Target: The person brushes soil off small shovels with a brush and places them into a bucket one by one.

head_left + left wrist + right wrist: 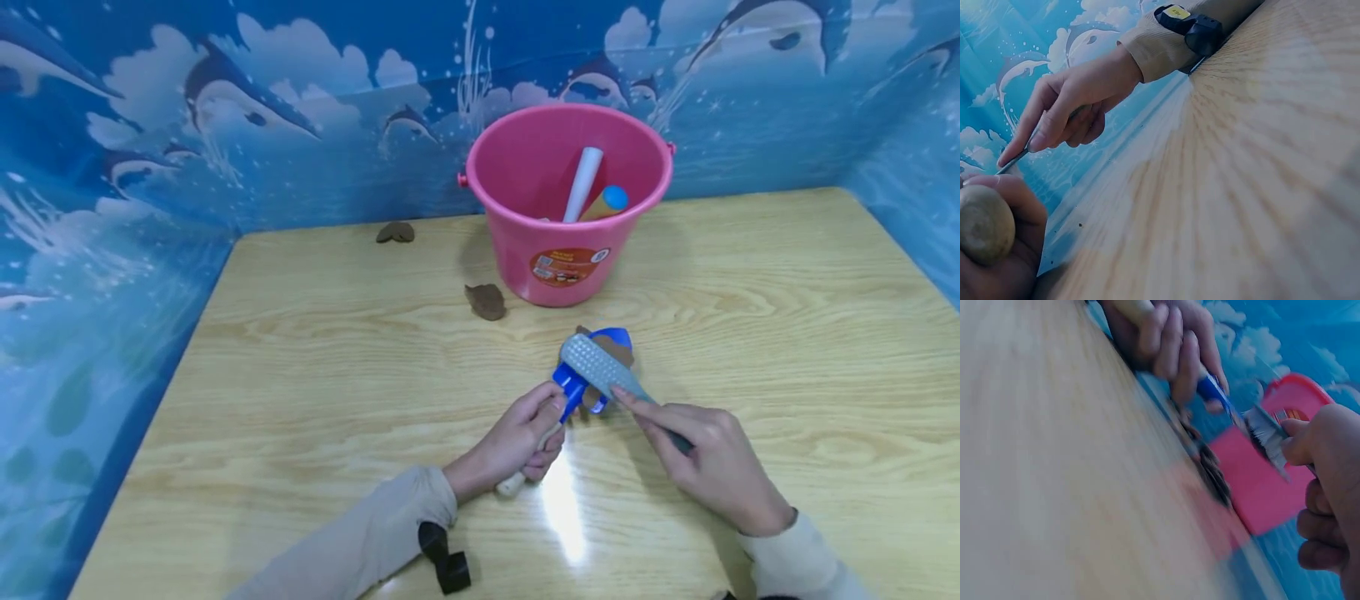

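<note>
My left hand (525,429) grips the pale handle (512,483) of a toy shovel with a blue head (572,385). Its round handle end (985,225) faces the left wrist camera. With the index finger stretched along its back, my right hand (708,458) holds a grey-blue scrub brush (596,360). White bristles (1266,434) show in the right wrist view, turned to the blue head. Brown matter (618,348) shows around the brush, on or under the head. The brush hides much of the head, so its exact shape is unclear.
Behind the hands stands a pink bucket (510,225) with a white stick (582,183) and a blue-ended wooden handle (611,200) inside. Brown pieces (486,302) lie left of it on the wooden table (337,375). A dolphin-print sheet (337,108) hangs behind.
</note>
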A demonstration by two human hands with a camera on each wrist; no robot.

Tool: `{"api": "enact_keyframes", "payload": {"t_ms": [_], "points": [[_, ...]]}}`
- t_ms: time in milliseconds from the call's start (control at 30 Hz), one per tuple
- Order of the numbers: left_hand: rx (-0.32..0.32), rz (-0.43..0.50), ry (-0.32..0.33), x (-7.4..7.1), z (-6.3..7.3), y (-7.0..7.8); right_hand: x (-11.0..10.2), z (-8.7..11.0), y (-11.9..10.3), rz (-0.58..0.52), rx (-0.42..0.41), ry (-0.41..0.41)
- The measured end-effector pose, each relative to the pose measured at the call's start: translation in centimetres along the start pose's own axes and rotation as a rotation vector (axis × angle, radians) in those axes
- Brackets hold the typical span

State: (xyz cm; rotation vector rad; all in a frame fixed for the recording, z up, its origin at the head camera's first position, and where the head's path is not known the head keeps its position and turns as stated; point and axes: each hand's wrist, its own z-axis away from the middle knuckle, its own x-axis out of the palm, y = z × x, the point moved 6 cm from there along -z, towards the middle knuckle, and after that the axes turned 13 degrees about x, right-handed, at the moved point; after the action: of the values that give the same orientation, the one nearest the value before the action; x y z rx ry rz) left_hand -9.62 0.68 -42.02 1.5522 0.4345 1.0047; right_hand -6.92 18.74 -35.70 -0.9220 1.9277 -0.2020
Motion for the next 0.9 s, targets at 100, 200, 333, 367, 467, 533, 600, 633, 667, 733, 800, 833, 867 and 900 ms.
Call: {"api": "enact_keyframes", "payload": {"t_ms": [100,200,333,367,467,533,600,633,667,733,800,833,867,900], "points": [[0.009,0.000,-0.006,0.1,0.0,0.0,-0.3,-0.1,0.5,0.020,0.057,-0.003],[0.012,0.004,-0.008,0.2,0.0,0.1,-0.7,-0.2,0.9,0.054,0.081,0.011],[0.007,0.006,-0.013,0.2,0.0,0.1,-1.0,-0.3,1.1,0.082,0.094,0.047],[0.005,0.004,-0.013,0.1,0.0,0.0,-1.0,-0.3,1.2,0.083,0.099,0.064],[-0.002,0.003,-0.010,0.0,0.0,0.0,-1.4,-0.4,1.5,0.097,0.128,0.107],[-0.005,0.010,-0.003,-0.1,0.1,0.1,-1.7,-0.4,1.8,0.070,0.144,0.162],[-0.008,0.016,0.004,-0.1,0.1,0.1,-2.0,-0.3,1.8,-0.007,0.135,0.202],[-0.008,0.018,0.009,-0.2,0.2,0.1,-2.0,-0.3,1.7,-0.047,0.109,0.212],[-0.006,0.019,0.013,-0.2,0.2,0.1,-1.9,-0.3,1.5,-0.081,0.084,0.196],[-0.005,0.024,0.016,-0.2,0.2,0.2,-1.1,-0.1,0.9,-0.112,0.040,0.119],[-0.004,0.026,0.015,-0.2,0.2,0.2,-0.1,0.0,0.4,-0.086,0.030,0.033],[-0.004,0.026,0.013,-0.2,0.2,0.2,0.3,0.1,0.2,-0.055,0.039,-0.007],[-0.003,0.025,0.010,-0.2,0.2,0.2,0.6,0.2,0.1,-0.018,0.056,-0.035],[-0.001,0.022,0.009,-0.1,0.2,0.2,0.8,0.2,0.0,0.014,0.065,-0.044]]}}
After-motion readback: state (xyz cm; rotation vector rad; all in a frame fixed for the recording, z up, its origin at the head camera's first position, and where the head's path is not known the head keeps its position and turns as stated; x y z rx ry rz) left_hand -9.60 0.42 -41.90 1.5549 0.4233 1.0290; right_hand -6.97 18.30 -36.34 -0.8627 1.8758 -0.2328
